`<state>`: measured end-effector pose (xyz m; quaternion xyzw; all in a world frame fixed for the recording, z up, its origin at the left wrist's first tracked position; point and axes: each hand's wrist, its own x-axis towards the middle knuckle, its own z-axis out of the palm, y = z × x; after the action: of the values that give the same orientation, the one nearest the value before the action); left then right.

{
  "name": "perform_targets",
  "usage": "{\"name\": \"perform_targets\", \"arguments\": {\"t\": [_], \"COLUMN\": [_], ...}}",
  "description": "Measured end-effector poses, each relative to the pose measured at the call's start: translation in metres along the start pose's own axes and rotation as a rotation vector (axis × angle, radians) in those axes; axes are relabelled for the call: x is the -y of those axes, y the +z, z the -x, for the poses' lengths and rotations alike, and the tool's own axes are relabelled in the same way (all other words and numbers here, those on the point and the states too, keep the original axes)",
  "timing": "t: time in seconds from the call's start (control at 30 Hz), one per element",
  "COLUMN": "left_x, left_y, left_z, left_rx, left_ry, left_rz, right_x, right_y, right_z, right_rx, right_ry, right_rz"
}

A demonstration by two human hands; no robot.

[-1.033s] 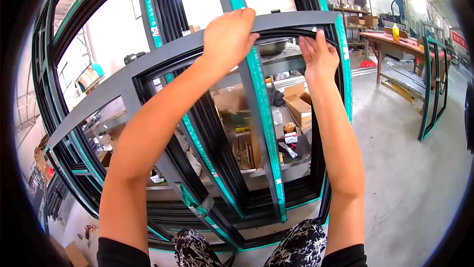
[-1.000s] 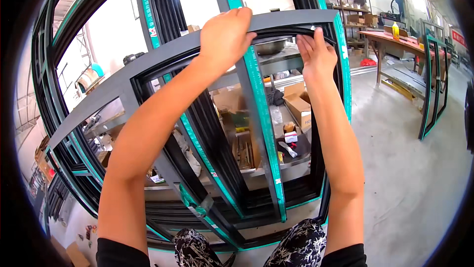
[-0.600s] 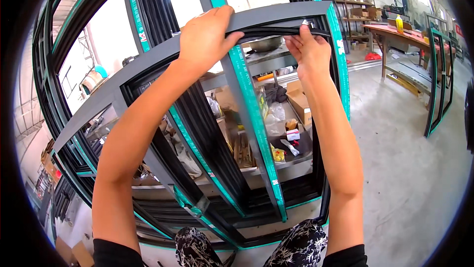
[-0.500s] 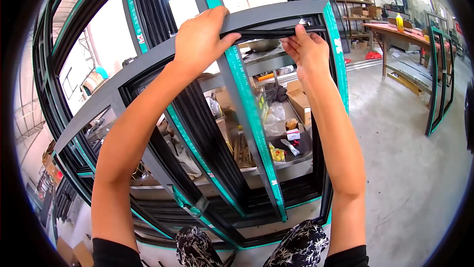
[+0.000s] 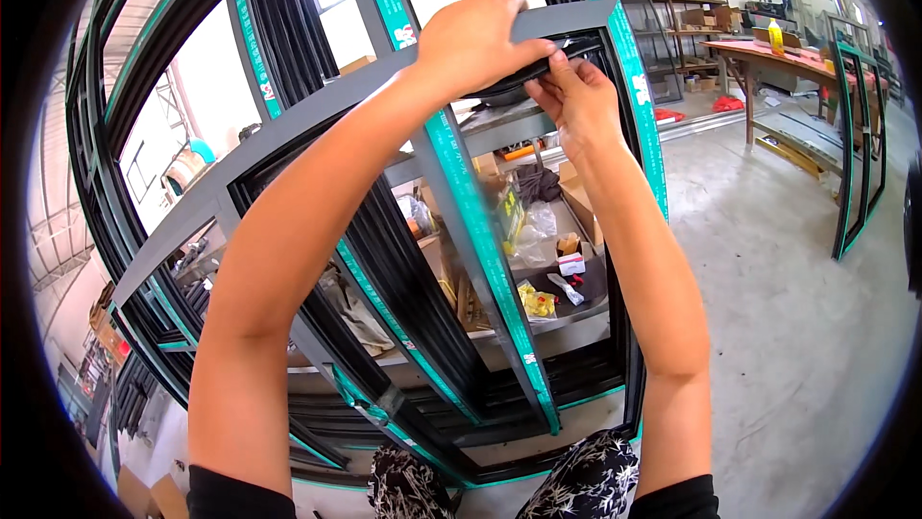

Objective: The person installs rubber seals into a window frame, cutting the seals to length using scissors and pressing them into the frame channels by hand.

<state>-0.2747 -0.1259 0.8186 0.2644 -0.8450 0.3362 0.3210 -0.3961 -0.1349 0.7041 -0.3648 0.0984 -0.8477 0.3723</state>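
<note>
Grey frame bar [image 5: 288,125] runs left-right | left hand [image 5: 475,39] grips it | right hand [image 5: 576,101] pinches black seal strip [image 5: 567,47]

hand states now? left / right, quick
Left hand: closed over the top rail of the grey window frame.
Right hand: fingers pinching the black rubber seal strip at that rail.

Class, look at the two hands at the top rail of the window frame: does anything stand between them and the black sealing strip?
Nothing visible does. The left hand grips the grey top rail over the black sealing strip, and the right hand already pinches it.
</note>
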Motion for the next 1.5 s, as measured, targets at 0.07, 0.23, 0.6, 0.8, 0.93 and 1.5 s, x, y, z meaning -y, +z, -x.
{"name": "perform_targets", "arguments": {"t": [0.07,0.23,0.6,0.8,0.93,1.5], "left_x": [-0.007,-0.008,-0.011,-0.021,-0.039,-0.035], "left_y": [0.004,0.006,0.005,0.008,0.021,0.036], "left_z": [-0.008,-0.010,-0.012,-0.031,-0.041,-0.034], "left_rx": [-0.007,0.010,-0.004,0.046,-0.025,-0.168], "left_ry": [0.003,0.000,-0.040,0.025,0.040,0.108], "left_rz": [0.002,0.015,0.022,-0.003,-0.103,-0.087], "right_x": [0.005,0.009,0.012,0.013,0.015,0.000], "right_y": [-0.002,-0.004,0.002,0.001,-0.002,-0.008], "right_z": [-0.002,-0.006,-0.016,-0.016,-0.019,-0.016], "right_rx": [0.019,0.042,-0.028,-0.050,0.042,0.096], "right_ry": [0.018,0.063,0.080,0.078,0.043,0.008], "right_rz": [-0.009,0.005,0.044,0.146,0.069,-0.025]}}
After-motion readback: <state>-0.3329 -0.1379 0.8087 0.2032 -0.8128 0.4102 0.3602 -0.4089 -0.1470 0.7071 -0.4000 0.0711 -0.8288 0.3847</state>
